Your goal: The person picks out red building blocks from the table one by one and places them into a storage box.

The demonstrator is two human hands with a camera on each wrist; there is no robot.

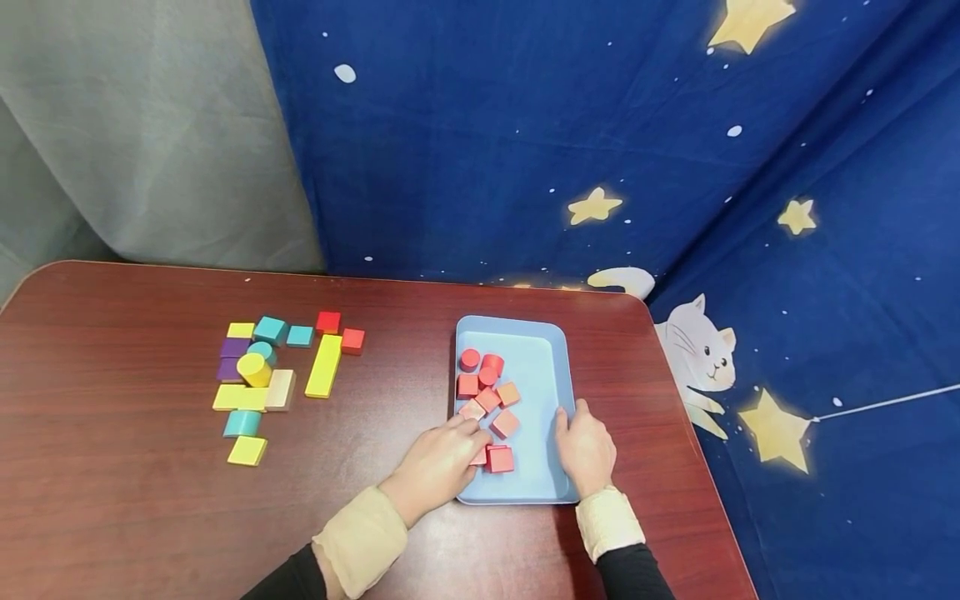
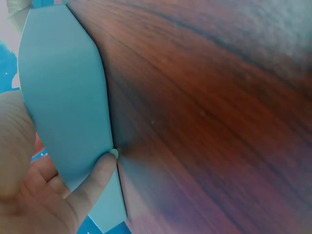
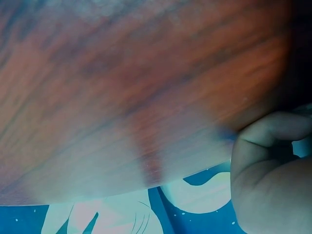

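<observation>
A light blue tray holds several red blocks, cubes and cylinders, gathered along its left side. My left hand grips the tray's left wall near the front, fingers over the rim beside the red blocks. In the left wrist view, a digit of the left hand presses the outer face of the tray wall by its lower edge. At the opposite side, my right hand holds the right rim, thumb inside. The right wrist view shows the right hand with bent fingers; most of the tray is hidden there.
On the brown table, left of the tray, lie loose blocks: a long yellow block, a yellow cylinder, two red blocks and several teal, purple and pale ones. A blue curtain hangs behind the table's far edge.
</observation>
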